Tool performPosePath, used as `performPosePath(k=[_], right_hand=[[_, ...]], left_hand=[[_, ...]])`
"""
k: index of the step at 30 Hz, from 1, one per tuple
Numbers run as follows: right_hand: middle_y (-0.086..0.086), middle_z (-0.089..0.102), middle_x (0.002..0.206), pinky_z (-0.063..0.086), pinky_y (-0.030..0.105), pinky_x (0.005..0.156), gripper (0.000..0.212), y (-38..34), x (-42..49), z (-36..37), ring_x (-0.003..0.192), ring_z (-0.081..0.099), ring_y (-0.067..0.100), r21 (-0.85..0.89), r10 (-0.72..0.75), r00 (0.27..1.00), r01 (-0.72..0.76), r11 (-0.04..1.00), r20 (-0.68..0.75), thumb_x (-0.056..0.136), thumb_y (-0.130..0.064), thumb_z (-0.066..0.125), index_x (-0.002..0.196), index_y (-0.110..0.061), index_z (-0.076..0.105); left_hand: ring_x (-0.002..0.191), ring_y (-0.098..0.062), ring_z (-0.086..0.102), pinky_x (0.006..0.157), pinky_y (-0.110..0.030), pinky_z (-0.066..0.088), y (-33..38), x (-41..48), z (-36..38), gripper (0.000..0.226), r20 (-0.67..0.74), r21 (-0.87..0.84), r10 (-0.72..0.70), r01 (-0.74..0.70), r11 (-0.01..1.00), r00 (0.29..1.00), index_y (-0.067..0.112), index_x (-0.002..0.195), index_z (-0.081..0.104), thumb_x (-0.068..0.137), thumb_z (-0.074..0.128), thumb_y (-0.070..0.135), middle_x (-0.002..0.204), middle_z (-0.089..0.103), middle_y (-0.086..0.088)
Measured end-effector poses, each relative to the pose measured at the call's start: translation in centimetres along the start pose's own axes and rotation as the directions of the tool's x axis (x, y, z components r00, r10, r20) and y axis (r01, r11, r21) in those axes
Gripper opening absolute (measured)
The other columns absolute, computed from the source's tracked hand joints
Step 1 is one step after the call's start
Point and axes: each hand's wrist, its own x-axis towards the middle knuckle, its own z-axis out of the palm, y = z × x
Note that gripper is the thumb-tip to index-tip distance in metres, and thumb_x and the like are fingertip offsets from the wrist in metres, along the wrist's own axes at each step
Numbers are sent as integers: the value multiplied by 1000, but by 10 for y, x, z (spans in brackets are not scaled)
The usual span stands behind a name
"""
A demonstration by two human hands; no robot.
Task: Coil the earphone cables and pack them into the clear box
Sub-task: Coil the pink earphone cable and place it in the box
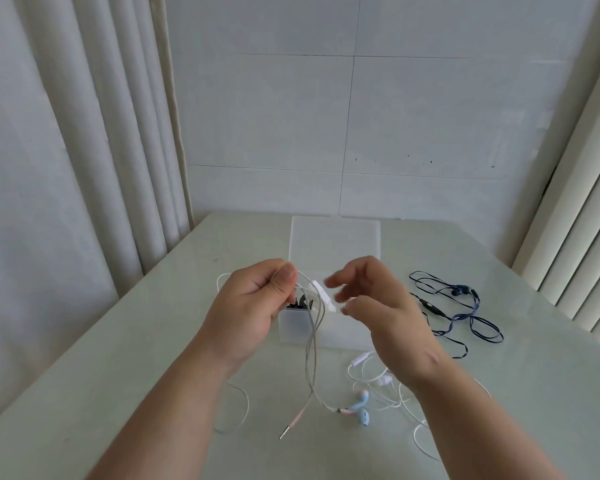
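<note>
My left hand [257,303] pinches a pale grey earphone cable [311,358] above the table, in front of the clear box [300,329]. The cable hangs in a loop with its white inline remote [323,294] near my fingers. Its pink plug [291,424] and light-blue earbuds [361,408] lie on the table below. My right hand [378,306] hovers just right of the remote, fingers loosely curved and slightly blurred, holding nothing. The box stands open with its lid [336,240] up behind; something dark lies inside.
A dark blue earphone set [461,306] lies tangled on the table to the right. White earphones [381,379] with a remote lie under my right wrist. Curtains hang on the left, a tiled wall stands behind, and blinds hang at the right.
</note>
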Motion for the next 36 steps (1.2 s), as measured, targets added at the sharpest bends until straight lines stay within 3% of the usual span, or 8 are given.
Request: performPosePath(k=[3, 5, 10, 20, 26, 29, 33, 36], right_hand=[[4, 73, 108, 49, 32, 96, 38, 2, -2, 5, 105, 66, 19, 122, 53, 968, -85, 989, 244, 79, -17, 58, 118, -19, 59], [6, 75, 95, 53, 29, 91, 31, 3, -2, 9, 93, 70, 22, 78, 91, 947, -121, 990, 308, 86, -12, 64, 116, -12, 62], [-5, 30, 49, 36, 26, 46, 11, 1, 3, 8, 43, 27, 12, 201, 181, 971, -210, 957, 155, 81, -13, 63, 70, -10, 65], [-3, 16, 54, 13, 25, 41, 38, -7, 13, -16, 41, 12, 12, 654, 298, 942, -130, 746, -152, 95, -22, 48, 62, -19, 27], [-1, 27, 58, 21, 25, 44, 22, -4, 16, -23, 45, 19, 13, 719, 321, 935, -121, 684, -149, 88, -15, 40, 69, -13, 51], [3, 39, 58, 34, 27, 43, 23, -3, 13, -13, 45, 32, 15, 593, 280, 949, -143, 792, -145, 96, -12, 40, 80, -10, 56], [0, 41, 58, 33, 24, 44, 20, -3, 7, -3, 49, 33, 15, -169, 92, 962, -138, 976, -256, 100, -29, 44, 90, -28, 62], [-1, 39, 60, 28, 30, 52, 19, -2, 7, 0, 54, 32, 17, -142, 94, 963, -133, 981, -253, 93, -34, 49, 82, -29, 63]], left_hand=[[47, -10, 31, 48, -24, 26, -1, 0, 2, 39, 22, -12, 3, -3, 1000, 1000, 12, 63, 54, 88, 48, 41, 49, 37, 7], [46, -8, 33, 47, -20, 28, 0, 0, 2, 39, 7, -6, -4, 4, 1000, 1000, 13, 63, 55, 88, 47, 42, 47, 39, 10], [43, -5, 31, 49, -26, 25, 0, 1, -1, 48, -3, 182, -61, 61, 981, 998, 11, 65, 59, 88, 56, 53, 42, 38, 12], [51, -7, 31, 52, -25, 26, -3, -2, -6, 41, 189, 473, -185, 76, 878, 964, 14, 70, 53, 86, 59, 52, 52, 35, 12], [46, -13, 21, 47, -27, 17, 8, -2, -3, 29, 166, -301, -266, 305, 903, 950, 13, 73, 65, 84, 53, 37, 55, 31, 0], [47, -14, 26, 45, -25, 23, 7, 0, -3, 23, 134, -474, -246, 280, 835, 960, 6, 81, 65, 83, 53, 26, 59, 36, -4], [60, -17, 44, 58, -26, 39, 5, 2, -6, 12, 65, -476, -186, 194, 858, 980, 11, 81, 70, 84, 61, 17, 70, 51, -6], [74, -12, 47, 72, -28, 38, 4, 0, -7, 16, -27, -200, -155, 147, 969, 988, 26, 75, 73, 82, 60, 29, 83, 53, -3]])
